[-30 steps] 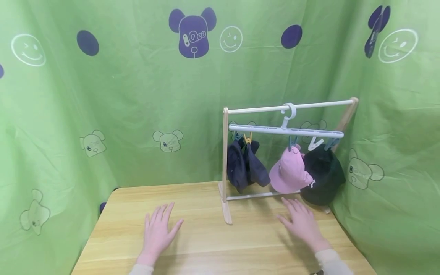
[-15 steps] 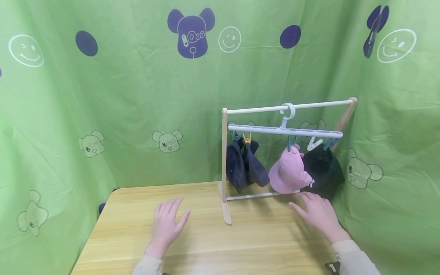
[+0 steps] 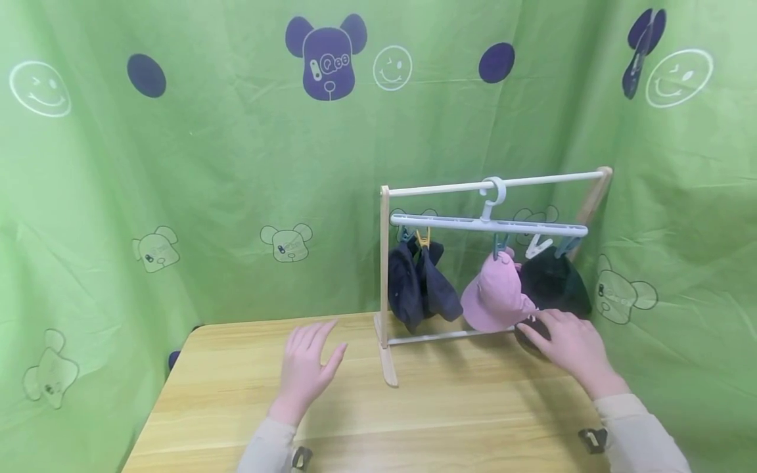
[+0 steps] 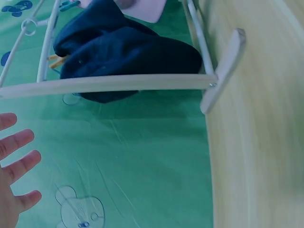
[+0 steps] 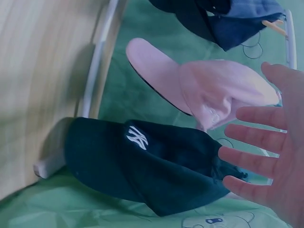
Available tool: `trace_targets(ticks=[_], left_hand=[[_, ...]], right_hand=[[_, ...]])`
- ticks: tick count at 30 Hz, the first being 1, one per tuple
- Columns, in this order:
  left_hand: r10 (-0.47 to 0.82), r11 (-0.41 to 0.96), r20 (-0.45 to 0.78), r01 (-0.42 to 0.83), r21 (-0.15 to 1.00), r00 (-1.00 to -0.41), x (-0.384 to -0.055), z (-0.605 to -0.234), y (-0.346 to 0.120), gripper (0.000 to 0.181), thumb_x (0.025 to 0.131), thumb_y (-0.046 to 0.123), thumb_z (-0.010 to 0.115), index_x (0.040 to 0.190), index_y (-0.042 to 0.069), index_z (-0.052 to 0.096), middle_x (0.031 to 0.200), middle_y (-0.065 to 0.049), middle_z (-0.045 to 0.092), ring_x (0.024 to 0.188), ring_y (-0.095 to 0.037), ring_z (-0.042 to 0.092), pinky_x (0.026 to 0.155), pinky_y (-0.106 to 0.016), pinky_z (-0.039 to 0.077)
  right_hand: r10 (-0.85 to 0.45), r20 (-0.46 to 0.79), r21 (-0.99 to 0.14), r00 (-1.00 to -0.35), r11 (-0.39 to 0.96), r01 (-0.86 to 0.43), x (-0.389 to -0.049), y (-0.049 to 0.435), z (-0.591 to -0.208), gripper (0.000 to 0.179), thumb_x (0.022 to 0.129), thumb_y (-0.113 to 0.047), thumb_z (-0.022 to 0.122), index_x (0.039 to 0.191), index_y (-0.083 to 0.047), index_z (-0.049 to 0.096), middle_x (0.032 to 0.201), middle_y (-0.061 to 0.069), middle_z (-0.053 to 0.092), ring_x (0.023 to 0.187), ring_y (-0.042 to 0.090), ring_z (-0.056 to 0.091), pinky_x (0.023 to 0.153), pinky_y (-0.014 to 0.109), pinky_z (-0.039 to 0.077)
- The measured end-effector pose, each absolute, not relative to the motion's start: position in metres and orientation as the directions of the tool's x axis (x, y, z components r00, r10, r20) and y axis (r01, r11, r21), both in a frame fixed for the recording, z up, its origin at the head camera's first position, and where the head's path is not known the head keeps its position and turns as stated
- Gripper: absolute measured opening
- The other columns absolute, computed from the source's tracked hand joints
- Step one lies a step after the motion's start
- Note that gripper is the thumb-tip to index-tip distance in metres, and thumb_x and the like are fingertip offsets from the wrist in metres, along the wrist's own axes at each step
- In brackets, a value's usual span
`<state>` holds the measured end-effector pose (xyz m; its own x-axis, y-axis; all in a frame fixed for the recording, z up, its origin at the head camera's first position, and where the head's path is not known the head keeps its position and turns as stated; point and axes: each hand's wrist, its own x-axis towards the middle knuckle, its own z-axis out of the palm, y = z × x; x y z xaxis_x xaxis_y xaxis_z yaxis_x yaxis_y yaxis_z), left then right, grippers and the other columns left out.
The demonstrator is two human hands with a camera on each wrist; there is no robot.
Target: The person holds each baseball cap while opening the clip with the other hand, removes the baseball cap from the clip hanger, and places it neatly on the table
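My right hand is raised in front of the black cap, its fingers spread and holding nothing. In the right wrist view that dark cap shows a white logo, with a pink cap beside it. Left of the rack, over the table, my left hand hovers with straight, parted fingers. A navy cap hangs at the rack's left end from a yellow clothespin and a teal one. The light blue clip hanger carries all these caps; a white clothespin tilts near the black cap.
A wooden rack with white rods stands at the back right of the wooden table. Green printed curtains enclose the table at the back and both sides.
My right hand has moved right and up, now overlapping the black cap's lower part. My left hand has shifted right and slightly up. The caps and rack stay in place.
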<state>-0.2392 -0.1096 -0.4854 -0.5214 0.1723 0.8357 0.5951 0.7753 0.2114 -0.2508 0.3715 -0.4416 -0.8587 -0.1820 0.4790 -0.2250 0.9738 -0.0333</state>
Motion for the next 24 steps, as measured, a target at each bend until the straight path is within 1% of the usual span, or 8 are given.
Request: trace_targets(ticks=[4,7,14,18,21,24], left_hand=[[0.18,0.766,0.842,0.609,0.204,-0.508,-0.243,-0.475,-0.102,0.048,0.096,0.046,0.052,0.122,0.008,0.064,0.114,-0.011,0.07,0.107,-0.03,0.063,0.102,-0.057,0.043],[0.196,0.761,0.847,0.622,0.186,-0.494,-0.246,-0.467,-0.098,0.047,0.096,0.046,0.052,0.123,0.009,0.064,0.115,-0.009,0.07,0.108,-0.029,0.063,0.103,-0.058,0.043],[0.207,0.76,0.861,0.631,0.158,-0.465,-0.252,-0.449,-0.092,0.049,0.097,0.049,0.047,0.123,0.01,0.064,0.116,-0.007,0.069,0.109,-0.027,0.062,0.104,-0.057,0.042],[0.215,0.761,0.874,0.636,0.13,-0.436,-0.255,-0.439,-0.089,0.05,0.098,0.051,0.046,0.123,0.011,0.064,0.116,-0.007,0.069,0.109,-0.026,0.062,0.104,-0.056,0.043],[0.218,0.76,0.886,0.64,0.108,-0.409,-0.26,-0.431,-0.087,0.051,0.098,0.051,0.045,0.123,0.01,0.064,0.115,-0.007,0.069,0.108,-0.026,0.062,0.103,-0.056,0.044],[0.219,0.758,0.891,0.645,0.102,-0.398,-0.263,-0.422,-0.085,0.052,0.098,0.051,0.043,0.123,0.01,0.064,0.115,-0.008,0.069,0.108,-0.026,0.062,0.103,-0.055,0.044]], right_hand=[[-0.187,0.485,-0.027,-0.854,0.973,-0.228,-0.254,0.375,-0.431,0.051,0.089,-0.05,0.063,0.111,-0.005,0.068,0.109,0.023,0.069,0.094,0.045,0.064,0.072,0.061,0.05],[-0.195,0.492,-0.01,-0.848,0.973,-0.229,-0.257,0.378,-0.422,0.051,0.089,-0.049,0.063,0.112,-0.004,0.068,0.11,0.023,0.069,0.094,0.045,0.064,0.072,0.06,0.05],[-0.219,0.53,0.031,-0.819,0.971,-0.239,-0.265,0.384,-0.398,0.047,0.087,-0.042,0.068,0.112,-0.003,0.068,0.111,0.025,0.068,0.093,0.046,0.065,0.071,0.061,0.05],[-0.208,0.521,0.038,-0.828,0.975,-0.221,-0.266,0.386,-0.382,0.05,0.089,-0.046,0.065,0.114,-0.003,0.067,0.112,0.025,0.067,0.096,0.048,0.063,0.071,0.062,0.048],[-0.21,0.534,0.049,-0.819,0.975,-0.219,-0.268,0.387,-0.369,0.051,0.089,-0.047,0.064,0.114,-0.003,0.067,0.112,0.025,0.068,0.096,0.047,0.063,0.072,0.061,0.049],[-0.212,0.549,0.06,-0.808,0.975,-0.215,-0.269,0.389,-0.358,0.051,0.089,-0.046,0.064,0.115,-0.002,0.067,0.112,0.025,0.068,0.097,0.046,0.063,0.072,0.061,0.05]])
